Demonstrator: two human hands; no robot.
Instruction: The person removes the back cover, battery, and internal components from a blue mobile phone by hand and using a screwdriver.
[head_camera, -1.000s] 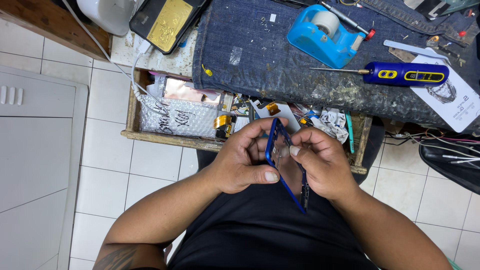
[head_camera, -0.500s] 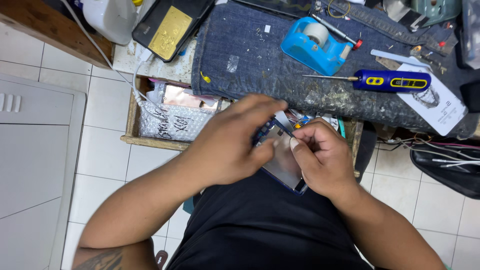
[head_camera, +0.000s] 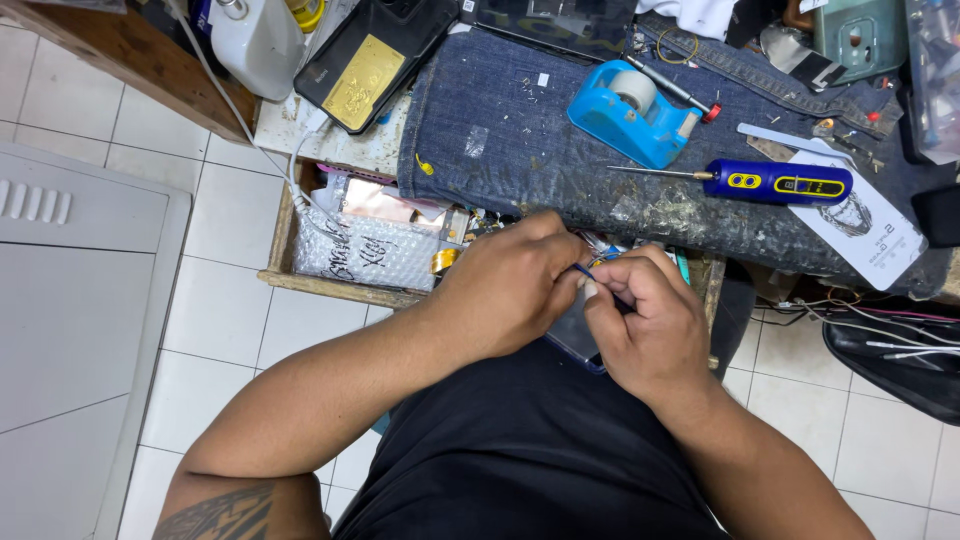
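Blue-framed phone (head_camera: 578, 338): held over the lap, below the open drawer (head_camera: 330, 285), mostly hidden by both hands.
Left hand (head_camera: 505, 285): fingers curled over the phone's upper edge, pressing it.
Right hand (head_camera: 650, 325): fingertips pinching the frame's top corner.
Handling: probably light, stiff, slippery glass, fragile; best gripped by its edges.

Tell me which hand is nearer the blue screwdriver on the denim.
Right. The right hand sits below and left of the blue screwdriver, gripping the phone; the left hand is farther left.
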